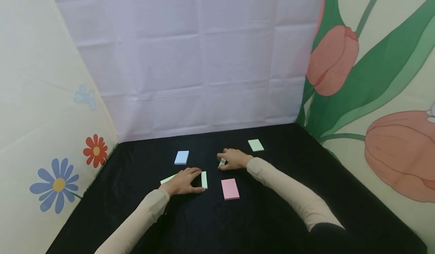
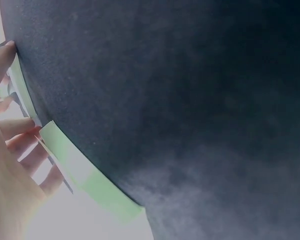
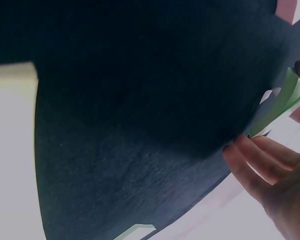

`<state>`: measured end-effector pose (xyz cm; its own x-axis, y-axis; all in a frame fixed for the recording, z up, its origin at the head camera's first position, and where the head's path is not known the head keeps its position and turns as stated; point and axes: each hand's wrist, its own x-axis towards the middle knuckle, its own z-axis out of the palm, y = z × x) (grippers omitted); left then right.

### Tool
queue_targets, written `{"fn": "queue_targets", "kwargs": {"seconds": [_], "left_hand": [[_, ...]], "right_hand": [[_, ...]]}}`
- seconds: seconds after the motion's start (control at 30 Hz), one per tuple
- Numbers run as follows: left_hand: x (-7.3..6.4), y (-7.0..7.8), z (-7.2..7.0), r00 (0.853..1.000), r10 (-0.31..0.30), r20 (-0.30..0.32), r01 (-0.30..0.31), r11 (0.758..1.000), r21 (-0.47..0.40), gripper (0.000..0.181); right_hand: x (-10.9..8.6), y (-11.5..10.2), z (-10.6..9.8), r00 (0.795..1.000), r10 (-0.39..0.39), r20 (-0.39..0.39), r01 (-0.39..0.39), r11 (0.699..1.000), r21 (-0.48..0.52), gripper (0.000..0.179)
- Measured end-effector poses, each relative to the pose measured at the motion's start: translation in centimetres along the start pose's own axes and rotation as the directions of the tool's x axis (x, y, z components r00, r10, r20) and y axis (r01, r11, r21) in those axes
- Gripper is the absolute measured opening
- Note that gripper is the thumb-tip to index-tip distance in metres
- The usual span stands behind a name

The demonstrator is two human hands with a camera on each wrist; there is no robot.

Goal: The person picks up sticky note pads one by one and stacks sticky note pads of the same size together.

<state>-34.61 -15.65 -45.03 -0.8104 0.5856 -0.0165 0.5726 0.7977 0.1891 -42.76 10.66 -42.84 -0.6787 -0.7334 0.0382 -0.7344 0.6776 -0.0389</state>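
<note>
Left hand [image 1: 181, 182], head view, is pinching one green pad [image 1: 204, 180] left of a pink pad [image 1: 230, 189]; right hand [image 1: 234, 159], a second green pad [image 1: 222, 162]. Left wrist view: a third green pad [image 2: 92, 175] is lying nearby. Right wrist view: the hand is clasping its pad endwise.

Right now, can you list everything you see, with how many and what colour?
blue pad: 1, light blue, back left of table
pink pad: 1, pink, front middle
green pads: 4, pale green, one back right, three nearer the middle
table cover: 1, black, underneath
back sheet: 1, whitish, behind
side sheets: 2, cream with printed flowers, left and right
sleeves: 2, cream, front
left hand: 1, bare, gripping a green pad
right hand: 1, bare, pinching another
</note>
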Motion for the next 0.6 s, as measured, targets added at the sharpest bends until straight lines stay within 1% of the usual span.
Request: {"fn": "queue_targets", "kwargs": {"seconds": [0.13, 0.2, 0.37, 0.6], "left_hand": [[-0.1, 0.2, -0.2, 1.000, -0.010, 0.015, 0.010, 1.000, 0.009, 0.080], [-0.1, 0.2, -0.3, 1.000, -0.004, 0.012, 0.004, 1.000, 0.006, 0.079], [-0.1, 0.3, -0.4, 1.000, 0.000, 0.009, 0.000, 1.000, -0.006, 0.078], [0.0, 0.4, -0.3, 1.000, -0.007, 0.015, 0.007, 1.000, -0.002, 0.078]], "right_hand": [[-0.2, -0.5, -0.1, 0.999, -0.034, -0.005, 0.034, 0.999, 0.014, 0.033], [-0.2, -0.6, -0.2, 0.999, -0.043, -0.007, 0.043, 0.999, 0.028, 0.032], [-0.2, -1.1, -0.3, 0.998, -0.068, 0.009, 0.068, 0.997, 0.025, 0.032], [-0.3, -2.2, -0.9, 0.996, -0.079, 0.029, 0.078, 0.996, 0.039, 0.029]]}}
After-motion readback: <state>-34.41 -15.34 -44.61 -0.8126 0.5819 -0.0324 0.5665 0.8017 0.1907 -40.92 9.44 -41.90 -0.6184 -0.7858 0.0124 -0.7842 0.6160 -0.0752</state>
